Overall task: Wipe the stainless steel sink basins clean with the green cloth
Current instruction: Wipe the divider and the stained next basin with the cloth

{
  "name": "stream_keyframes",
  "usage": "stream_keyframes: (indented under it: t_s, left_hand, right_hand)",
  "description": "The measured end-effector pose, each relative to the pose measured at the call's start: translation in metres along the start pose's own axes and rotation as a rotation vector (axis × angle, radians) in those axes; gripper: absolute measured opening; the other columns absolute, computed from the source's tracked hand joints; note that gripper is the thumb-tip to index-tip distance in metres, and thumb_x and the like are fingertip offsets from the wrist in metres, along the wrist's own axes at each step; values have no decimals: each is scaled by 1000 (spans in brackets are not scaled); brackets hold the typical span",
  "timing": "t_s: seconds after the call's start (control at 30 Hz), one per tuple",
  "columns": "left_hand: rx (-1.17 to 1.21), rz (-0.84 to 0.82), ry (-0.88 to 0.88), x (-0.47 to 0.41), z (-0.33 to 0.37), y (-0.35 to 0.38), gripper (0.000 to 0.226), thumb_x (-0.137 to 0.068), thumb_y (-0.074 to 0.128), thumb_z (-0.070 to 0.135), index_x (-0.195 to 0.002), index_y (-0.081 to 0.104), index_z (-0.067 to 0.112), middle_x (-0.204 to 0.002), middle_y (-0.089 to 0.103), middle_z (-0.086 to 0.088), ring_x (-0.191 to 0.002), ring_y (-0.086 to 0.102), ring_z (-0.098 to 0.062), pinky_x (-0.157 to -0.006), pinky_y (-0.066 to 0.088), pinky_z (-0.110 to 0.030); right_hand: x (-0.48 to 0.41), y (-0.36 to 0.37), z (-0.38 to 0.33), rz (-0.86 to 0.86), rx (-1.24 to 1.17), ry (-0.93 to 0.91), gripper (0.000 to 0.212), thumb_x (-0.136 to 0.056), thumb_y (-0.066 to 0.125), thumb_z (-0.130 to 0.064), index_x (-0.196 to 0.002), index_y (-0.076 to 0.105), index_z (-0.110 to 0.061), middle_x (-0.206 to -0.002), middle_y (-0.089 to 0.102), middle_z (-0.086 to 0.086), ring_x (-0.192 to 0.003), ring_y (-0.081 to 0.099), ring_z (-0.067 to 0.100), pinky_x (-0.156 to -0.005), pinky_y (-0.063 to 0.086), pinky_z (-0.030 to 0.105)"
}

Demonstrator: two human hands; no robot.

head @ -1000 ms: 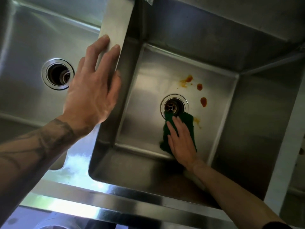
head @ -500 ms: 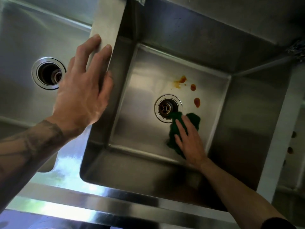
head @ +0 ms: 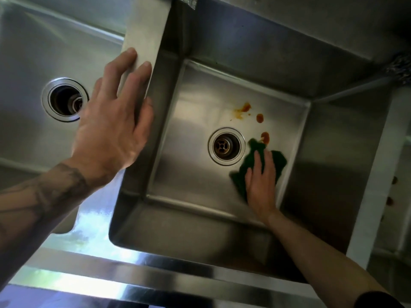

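Two stainless steel basins lie below me. In the right basin [head: 191,170], my right hand [head: 261,185] presses the green cloth [head: 275,165] flat against the floor, just right of the drain [head: 226,146]. The cloth's far tip touches the nearest of three orange-red stains [head: 259,118]. My left hand [head: 113,130] rests with straight fingers on the steel divider [head: 146,34] between the basins. The left basin [head: 26,63] has its own open drain [head: 65,99].
The sink's front rim [head: 133,281] runs along the bottom, shiny with reflections. The right basin's walls are deep and steep. A pale upright panel [head: 369,174] borders the sink on the right.
My right hand slid the cloth from just below the drain to the right, up to the lowest stain. The left hand stayed on the divider.
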State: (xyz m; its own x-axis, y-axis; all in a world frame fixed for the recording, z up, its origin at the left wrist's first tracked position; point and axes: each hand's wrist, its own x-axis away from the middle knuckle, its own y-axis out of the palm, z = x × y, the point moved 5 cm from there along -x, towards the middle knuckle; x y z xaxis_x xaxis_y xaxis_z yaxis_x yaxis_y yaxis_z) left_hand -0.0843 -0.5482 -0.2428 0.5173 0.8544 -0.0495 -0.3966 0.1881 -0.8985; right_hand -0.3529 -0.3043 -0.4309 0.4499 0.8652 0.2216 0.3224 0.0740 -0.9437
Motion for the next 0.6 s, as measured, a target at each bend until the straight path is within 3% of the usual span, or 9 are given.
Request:
stream_keyframes:
  t_s: [0.1,0.3,0.47,0.6]
  left_hand:
    - [-6,-1,1,0,0,0,50,-110,44,26,-156,41,10,-166,33,-18,-138,50,-42,-105,51,-59]
    - [10,8,12,1,0,0,48,-110,45,25,-155,43,7,-165,34,-20,-135,52,-45,-108,50,-58]
    - [4,11,25,0,0,1,48,-109,47,22,-153,44,4,-163,35,-23,-133,53,-46,-108,48,-59]
    - [18,4,24,1,0,1,49,-110,47,24,-155,43,5,-165,34,-21,-132,53,-46,-107,49,-59]
  right_hand:
    - [-7,-6,3,105,-48,179,52,-111,40,-19,-158,31,1,-166,22,26,-155,23,40,-127,24,55]
    - [37,-2,14,-70,36,7,56,-109,36,-21,-161,24,-2,-170,11,23,-158,14,37,-126,25,58]
    - [-25,-12,24,107,-61,255,52,-110,42,-15,-158,32,1,-167,18,25,-156,21,40,-124,27,58]
    - [21,0,-8,7,-56,246,64,-110,36,-38,-163,21,-5,-171,6,19,-159,10,36,-129,14,53]
